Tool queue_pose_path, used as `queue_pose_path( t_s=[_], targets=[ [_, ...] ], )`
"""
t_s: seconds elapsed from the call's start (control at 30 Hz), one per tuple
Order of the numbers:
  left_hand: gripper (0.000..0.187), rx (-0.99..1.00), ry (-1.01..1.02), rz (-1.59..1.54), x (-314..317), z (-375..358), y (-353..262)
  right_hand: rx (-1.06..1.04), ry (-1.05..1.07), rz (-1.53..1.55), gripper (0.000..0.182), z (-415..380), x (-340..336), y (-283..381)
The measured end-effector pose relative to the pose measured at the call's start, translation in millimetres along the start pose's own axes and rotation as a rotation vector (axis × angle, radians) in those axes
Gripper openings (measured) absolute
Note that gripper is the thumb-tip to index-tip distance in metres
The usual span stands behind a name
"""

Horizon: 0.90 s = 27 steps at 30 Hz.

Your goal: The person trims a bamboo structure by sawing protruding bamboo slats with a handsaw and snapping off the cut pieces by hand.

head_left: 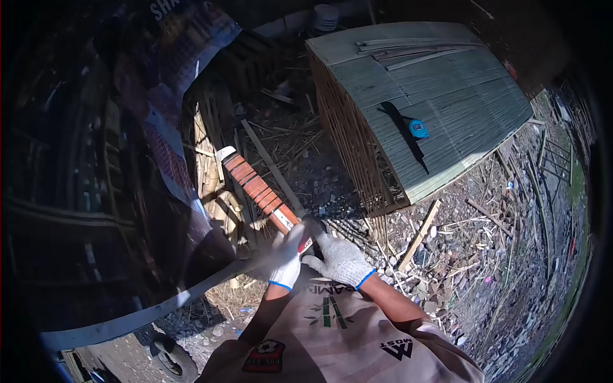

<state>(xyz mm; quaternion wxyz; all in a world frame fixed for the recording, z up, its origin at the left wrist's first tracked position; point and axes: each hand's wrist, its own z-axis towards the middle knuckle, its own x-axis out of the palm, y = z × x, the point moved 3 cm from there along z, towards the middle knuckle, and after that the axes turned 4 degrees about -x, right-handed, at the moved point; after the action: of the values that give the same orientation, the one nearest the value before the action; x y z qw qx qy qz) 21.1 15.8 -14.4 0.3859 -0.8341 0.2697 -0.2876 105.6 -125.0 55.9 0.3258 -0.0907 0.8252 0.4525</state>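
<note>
My left hand, in a white knit glove with a blue cuff, is closed on the near end of a wooden sheath. The sheath is orange-brown with dark bands and a pale far tip, and it slants away to the upper left. Close beside it, my right hand in a matching glove has its fingers curled in front of my shirt. What those fingers hold is hidden, and I cannot tell what it is. Blur smears the area around the left hand.
A bamboo-slatted platform stands ahead on the right, bearing a blue tape measure, a long black tool and thin strips. A printed banner hangs at left. Bamboo offcuts, a plank and rubble litter the ground.
</note>
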Motion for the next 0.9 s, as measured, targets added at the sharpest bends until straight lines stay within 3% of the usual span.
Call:
queue_pose_path(
  t_s=[0.03, 0.07, 0.1, 0.17, 0.2, 0.27, 0.33, 0.4, 0.47, 0.5, 0.57, 0.63, 0.73, 0.8, 0.83, 0.9],
  targets=[
    [0.035, 0.033, 0.008, -0.149, 6.2, -9.1, -2.4, -0.087, -0.053, -0.029, 0.091, -2.5, 2.5, -7.1],
    [0.034, 0.028, -0.043, -0.114, 1.5, -13.3, 3.6, -0.087, -0.003, -0.048, 0.087, 43.7, -19.3, -11.4],
    [0.031, -0.045, -0.117, -0.222, 4.3, 65.2, -44.6, -0.087, 0.046, -0.066, 0.083, 90.1, -41.4, -15.7],
    [0.029, -0.044, -0.088, -0.319, -23.1, 135.7, -47.1, -0.144, 0.045, 0.041, 0.083, 147.1, -76.4, -16.6],
    [0.028, -0.041, -0.081, -0.382, -11.9, 167.7, -63.5, -0.192, -0.021, -0.064, 0.083, 179.8, -85.1, -30.3],
    [0.03, 0.315, -0.094, 0.762, 6.4, 213.6, -135.7, -0.149, -0.012, -0.089, 0.083, 251.3, -116.9, -29.8],
    [0.034, 0.284, -0.084, 0.787, 16.9, 287.1, -190.7, -0.069, -0.011, -0.047, 0.082, 314.6, -148.4, -15.9],
    [0.036, -0.063, -0.027, -0.157, 28.1, 333.8, -224.8, -0.108, -0.088, 0.045, 0.083, 361.0, -200.9, 6.7],
    [0.033, -0.014, 0.007, -0.038, 26.0, 376.2, -273.7, -0.138, -0.187, 0.138, 0.084, 396.5, -234.6, 19.2],
    [0.031, 0.112, 0.054, -0.089, 24.3, 408.5, -283.4, -0.151, -0.211, 0.17, 0.083, 411.6, -248.1, 20.2],
    [0.035, 0.408, 0.061, 0.34, 23.0, 455.6, -314.2, -0.171, -0.276, 0.213, 0.082, 440.6, -276.8, 19.1],
    [0.037, 0.477, 0.132, 0.443, 41.4, 490.6, -345.6, -0.125, -0.259, 0.223, 0.082, 468.4, -301.8, 21.4],
    [0.036, 0.065, 0.192, -0.008, 106.0, 507.2, -402.3, -0.065, -0.231, 0.292, 0.075, 511.9, -332.6, 17.6],
    [0.04, 0.13, 0.232, 0.148, 117.3, 542.4, -406.3, -0.033, -0.256, 0.347, 0.072, 547.8, -338.1, 1.8],
    [0.04, 0.023, 0.222, 0.034, 124.3, 566.7, -406.4, -0.043, -0.278, 0.388, 0.072, 566.6, -345.6, -2.6],
    [0.042, 0.017, 0.236, 0.019, 138.6, 609.4, -420.3, 0.002, -0.213, 0.414, 0.068, 612.0, -369.6, -15.9]
  ],
)
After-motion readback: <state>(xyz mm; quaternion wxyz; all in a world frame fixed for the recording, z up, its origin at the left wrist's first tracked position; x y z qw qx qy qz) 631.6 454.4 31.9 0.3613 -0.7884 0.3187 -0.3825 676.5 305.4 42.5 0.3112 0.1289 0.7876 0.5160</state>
